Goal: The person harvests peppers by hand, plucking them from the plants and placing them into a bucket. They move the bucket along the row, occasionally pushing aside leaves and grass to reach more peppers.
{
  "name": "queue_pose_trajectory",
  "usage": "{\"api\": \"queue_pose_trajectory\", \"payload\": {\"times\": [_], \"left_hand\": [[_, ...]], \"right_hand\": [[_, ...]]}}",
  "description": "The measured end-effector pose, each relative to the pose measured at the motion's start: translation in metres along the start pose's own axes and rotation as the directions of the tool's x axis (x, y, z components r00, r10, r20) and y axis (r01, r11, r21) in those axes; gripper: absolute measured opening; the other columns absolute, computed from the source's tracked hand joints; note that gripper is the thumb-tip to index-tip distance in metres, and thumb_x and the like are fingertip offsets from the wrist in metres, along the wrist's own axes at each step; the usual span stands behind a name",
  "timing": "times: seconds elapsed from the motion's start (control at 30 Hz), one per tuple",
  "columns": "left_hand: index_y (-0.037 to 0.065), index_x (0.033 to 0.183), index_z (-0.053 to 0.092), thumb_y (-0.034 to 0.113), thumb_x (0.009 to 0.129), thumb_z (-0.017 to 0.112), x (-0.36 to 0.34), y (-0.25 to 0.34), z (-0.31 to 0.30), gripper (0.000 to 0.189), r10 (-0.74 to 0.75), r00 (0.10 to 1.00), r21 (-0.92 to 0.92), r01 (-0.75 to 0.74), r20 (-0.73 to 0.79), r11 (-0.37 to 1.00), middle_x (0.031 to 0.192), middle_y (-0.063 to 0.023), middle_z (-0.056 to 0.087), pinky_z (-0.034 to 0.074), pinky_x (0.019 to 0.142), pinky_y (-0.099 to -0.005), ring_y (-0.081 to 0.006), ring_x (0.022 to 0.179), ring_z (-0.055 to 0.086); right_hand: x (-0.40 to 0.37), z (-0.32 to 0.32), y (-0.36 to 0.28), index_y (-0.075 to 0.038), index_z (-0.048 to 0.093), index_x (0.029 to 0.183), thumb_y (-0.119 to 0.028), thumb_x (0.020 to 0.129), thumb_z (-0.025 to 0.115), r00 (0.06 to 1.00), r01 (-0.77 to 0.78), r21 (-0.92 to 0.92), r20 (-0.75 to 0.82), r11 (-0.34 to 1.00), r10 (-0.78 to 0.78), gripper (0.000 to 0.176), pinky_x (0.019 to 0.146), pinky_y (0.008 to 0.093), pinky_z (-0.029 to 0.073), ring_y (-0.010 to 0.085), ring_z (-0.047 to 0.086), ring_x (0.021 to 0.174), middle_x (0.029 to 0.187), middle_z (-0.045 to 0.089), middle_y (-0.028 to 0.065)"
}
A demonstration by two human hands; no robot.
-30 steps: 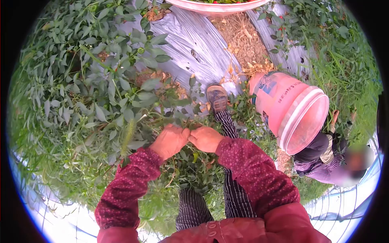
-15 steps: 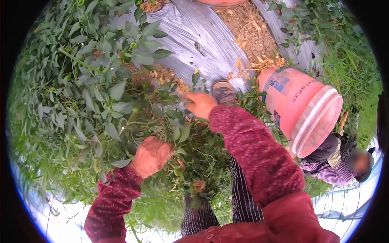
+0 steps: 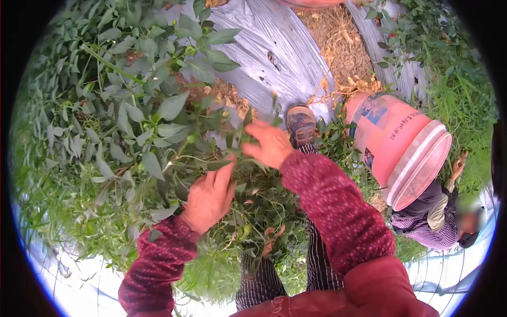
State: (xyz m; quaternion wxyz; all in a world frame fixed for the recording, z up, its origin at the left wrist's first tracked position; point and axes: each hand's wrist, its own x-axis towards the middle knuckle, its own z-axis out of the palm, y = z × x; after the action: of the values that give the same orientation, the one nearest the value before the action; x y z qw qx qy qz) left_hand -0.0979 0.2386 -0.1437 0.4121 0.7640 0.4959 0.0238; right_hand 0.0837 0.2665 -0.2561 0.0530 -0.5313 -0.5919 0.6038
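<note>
My left hand [image 3: 209, 199] is among the leafy green stems, its fingers stretched out and pointing up and away from me. Just beyond it to the right, my right hand [image 3: 269, 146] hovers over the same foliage with fingers apart, slightly blurred. Neither hand visibly holds anything. Around them spreads a bushy plant that looks like a pepper plant [image 3: 173, 107], with broad leaves and small green buds or fruits. Below the hands, a small reddish piece [image 3: 248, 202] and a withered brown leaf [image 3: 268, 245] show among the stems.
A pink bucket [image 3: 391, 132] with a white rim tilts at right. Another person [image 3: 430, 222] crouches behind it. Silvery plastic mulch [image 3: 264, 45] flanks a strip of bare soil [image 3: 330, 50]. My shoe [image 3: 301, 124] stands at the bed's edge. Part of another pink container [image 3: 311, 3] shows at top.
My left hand has risen slightly and its curled fingers have straightened. My right hand has shifted a little right and down, its fingers now spread. The whole view has shifted slightly.
</note>
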Motion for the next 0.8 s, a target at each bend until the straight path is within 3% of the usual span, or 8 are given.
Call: {"api": "queue_pose_trajectory", "payload": {"times": [0.07,0.1,0.2,0.37,0.47,0.53,0.6,0.8], "left_hand": [[0.005,0.134,0.035,0.004,0.074,0.065,0.009,0.004,0.009,0.067,-0.453,0.867,-0.006,0.464,0.205,0.886,0.102,-0.0190,0.059,0.050,0.065,-0.0409,-0.0365,0.073,0.061],[0.006,0.137,0.033,0.005,0.075,0.061,0.013,-0.001,0.013,0.068,-0.357,0.920,0.089,0.346,0.165,0.934,0.085,-0.0173,0.062,0.050,0.052,-0.0387,-0.0313,0.061,0.062],[0.008,0.134,0.036,0.005,0.074,0.059,0.019,-0.007,0.019,0.064,-0.222,0.944,0.182,0.180,0.245,0.967,0.076,-0.0138,0.060,0.051,0.053,-0.0381,-0.0303,0.061,0.062],[0.006,0.089,0.055,0.013,0.073,0.058,0.014,0.001,0.036,0.017,-0.109,0.929,0.320,-0.011,0.355,0.947,0.067,-0.0091,0.057,0.049,0.052,-0.0374,-0.0263,0.059,0.061],[0.008,0.081,0.052,0.011,0.072,0.057,0.012,0.008,0.048,0.011,-0.025,0.933,0.267,-0.077,0.359,0.960,0.064,-0.0084,0.057,0.050,0.051,-0.0361,-0.0251,0.058,0.062],[0.008,0.079,0.051,0.013,0.072,0.058,0.012,-0.003,0.054,0.012,-0.099,0.935,0.276,0.001,0.340,0.961,0.064,-0.0073,0.057,0.049,0.051,-0.0377,-0.0240,0.057,0.061],[0.004,0.089,0.055,0.013,0.071,0.060,0.020,-0.005,0.060,0.021,-0.214,0.886,0.334,0.072,0.411,0.940,0.064,-0.0064,0.057,0.049,0.056,-0.0396,-0.0244,0.057,0.061],[-0.003,0.136,0.035,0.011,0.073,0.058,0.053,0.015,0.042,0.069,-0.087,0.983,0.398,0.017,0.160,0.917,0.081,-0.0125,0.060,0.050,0.061,-0.0376,-0.0254,0.056,0.060]], "right_hand": [[-0.020,-0.010,-0.007,-0.004,0.061,0.094,-0.033,0.072,0.063,0.994,0.053,-0.028,0.097,0.998,-0.050,0.037,0.072,0.0440,0.047,0.0340,0.059,0.083,0.090,0.058,0.0136],[-0.029,-0.014,-0.011,-0.003,0.061,0.090,-0.035,0.072,0.062,0.976,0.095,-0.045,0.200,0.994,-0.084,0.037,0.070,0.0442,0.048,0.0338,0.059,0.080,0.087,0.058,0.0134],[-0.044,-0.018,-0.019,-0.003,0.061,0.086,-0.036,0.071,0.064,0.950,0.150,-0.105,0.291,0.983,-0.114,0.036,0.069,0.0428,0.048,0.0339,0.059,0.080,0.084,0.058,0.0143],[-0.059,-0.033,-0.030,-0.004,0.062,0.079,-0.038,0.072,0.062,0.844,0.129,-0.150,0.536,0.980,-0.029,0.034,0.062,0.0429,0.048,0.0329,0.059,0.068,0.072,0.057,0.0117],[-0.072,-0.041,-0.025,-0.005,0.061,0.075,-0.035,0.074,0.063,0.824,0.248,-0.138,0.550,0.959,-0.134,0.030,0.058,0.0420,0.045,0.0301,0.058,0.063,0.066,0.056,0.0109],[-0.082,-0.050,-0.037,-0.005,0.062,0.075,-0.031,0.074,0.065,0.632,0.111,0.270,0.724,0.956,-0.278,0.026,0.056,0.0402,0.043,0.0271,0.058,0.061,0.065,0.057,0.0100],[-0.096,-0.052,-0.057,-0.007,0.063,0.091,-0.027,0.079,0.065,0.555,0.008,0.353,0.777,0.936,-0.298,0.024,0.058,0.0337,0.044,0.0218,0.059,0.064,0.072,0.060,0.0083],[-0.097,-0.057,-0.066,-0.006,0.058,0.108,-0.025,0.085,0.058,0.779,-0.302,0.661,0.586,0.687,-0.221,0.030,0.064,0.0285,0.047,0.0114,0.059,0.072,0.084,0.063,0.0032]]}}
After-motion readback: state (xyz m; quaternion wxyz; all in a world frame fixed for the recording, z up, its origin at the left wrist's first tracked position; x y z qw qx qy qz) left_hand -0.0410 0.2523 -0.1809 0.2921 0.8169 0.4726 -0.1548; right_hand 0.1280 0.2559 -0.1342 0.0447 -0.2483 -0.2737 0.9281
